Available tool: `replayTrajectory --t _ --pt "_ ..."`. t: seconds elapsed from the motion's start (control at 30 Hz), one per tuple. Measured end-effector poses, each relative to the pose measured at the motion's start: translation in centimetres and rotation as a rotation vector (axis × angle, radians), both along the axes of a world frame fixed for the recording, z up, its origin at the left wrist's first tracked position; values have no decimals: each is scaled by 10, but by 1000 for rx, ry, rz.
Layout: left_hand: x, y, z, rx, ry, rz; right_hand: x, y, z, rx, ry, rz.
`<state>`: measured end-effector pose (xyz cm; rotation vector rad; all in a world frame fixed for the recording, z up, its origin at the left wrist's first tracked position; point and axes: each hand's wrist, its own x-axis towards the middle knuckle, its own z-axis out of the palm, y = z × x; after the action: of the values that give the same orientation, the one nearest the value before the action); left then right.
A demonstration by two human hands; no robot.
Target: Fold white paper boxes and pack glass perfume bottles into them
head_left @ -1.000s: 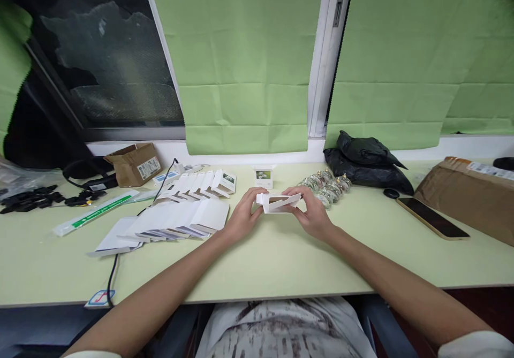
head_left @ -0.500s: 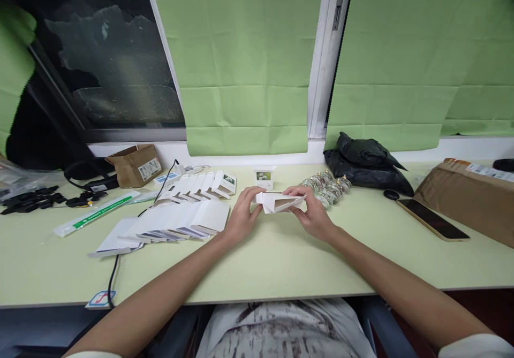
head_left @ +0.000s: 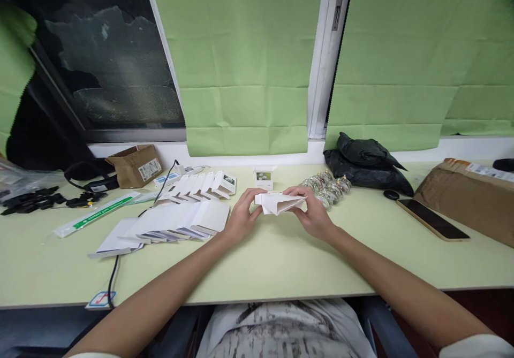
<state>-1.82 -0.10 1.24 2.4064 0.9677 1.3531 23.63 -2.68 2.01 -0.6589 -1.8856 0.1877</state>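
Both hands closed on carton (head_left: 281,203): left hand (head_left: 241,216) pinching one end, right hand (head_left: 311,213) the other, just above desk (head_left: 261,261). Carton looks half-opened, flaps not tucked. One box (head_left: 264,177) stands finished behind. Blanks (head_left: 176,219) lie flat at left, jars (head_left: 329,187) unboxed. Judged early.

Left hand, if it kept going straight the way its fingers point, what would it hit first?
The left hand grips the folded white carton, so that comes first. Beyond it, the line probably leads to the small printed box standing near the wall; depth is unclear.
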Motion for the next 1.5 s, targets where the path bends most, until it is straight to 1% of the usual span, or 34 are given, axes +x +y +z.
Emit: replayTrajectory --t 0.13,0.5,0.63,0.8,0.9,1.07,1.23,1.37,1.5 --pt "1 0 0 -15 -10 -10 -2 -1 1 -34 26 -26" --pt "-1 -6 4 -9 23 -87 0 1 0 -53 -15 -69" --pt "0 -4 2 -77 -15 -70 -1 0 3 -64 -60 -85" --pt "2 -1 -1 -91 -69 -55 0 -5 7 -77 -82 -37" --pt "1 -2 0 -77 -61 -50 1 -5 6 -59 -56 -38" --pt "-1 -3 1 -55 14 -30 2 -2 4 -14 -20 -73" --pt "-2 -2 0 -43 24 -28 -1 -2 7 71 7 -73" --pt "-2 -1 -1 -37 22 -35 -2 -4 8 108 33 -58" --pt "-1 -5 1 -24 29 -58 -3 -4 9 140 -29 -91"
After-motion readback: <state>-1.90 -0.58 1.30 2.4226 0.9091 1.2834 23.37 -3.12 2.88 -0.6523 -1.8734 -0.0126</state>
